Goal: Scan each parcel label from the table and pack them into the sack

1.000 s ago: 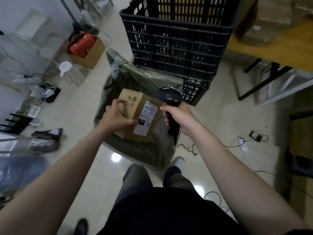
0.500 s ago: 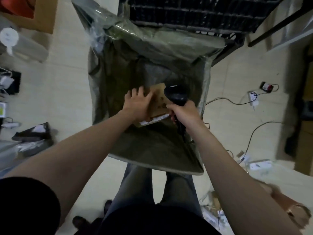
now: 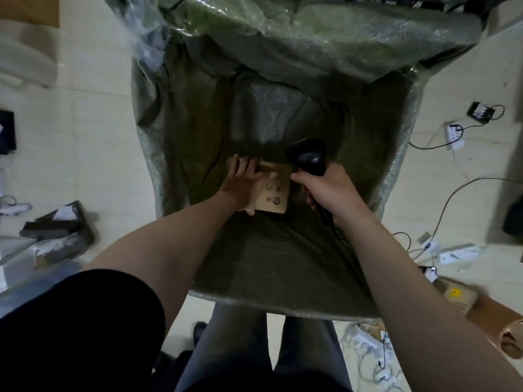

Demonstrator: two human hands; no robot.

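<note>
Parcel down inside the sack, one hand on it, the other on the scanner

The brown cardboard parcel [image 3: 274,195] sits low within the open green sack [image 3: 283,278], near the middle and close against the near wall; whether it rests on the bottom cannot be told. The left hand [image 3: 240,185] lies over the parcel's left end, fingers spread and nearly straight across the top, thumb at the near corner. The right hand [image 3: 329,190] is wrapped tight round the handle of a black handheld scanner [image 3: 309,159], just right of the parcel, with the scanner's head pointing away from the person. Printed marks show on the parcel's upper face; no label is in sight there. Around the sack on the pale floor lie dark cables, a white power strip [image 3: 453,133] and some grey mailer bags [image 3: 56,232].
</note>
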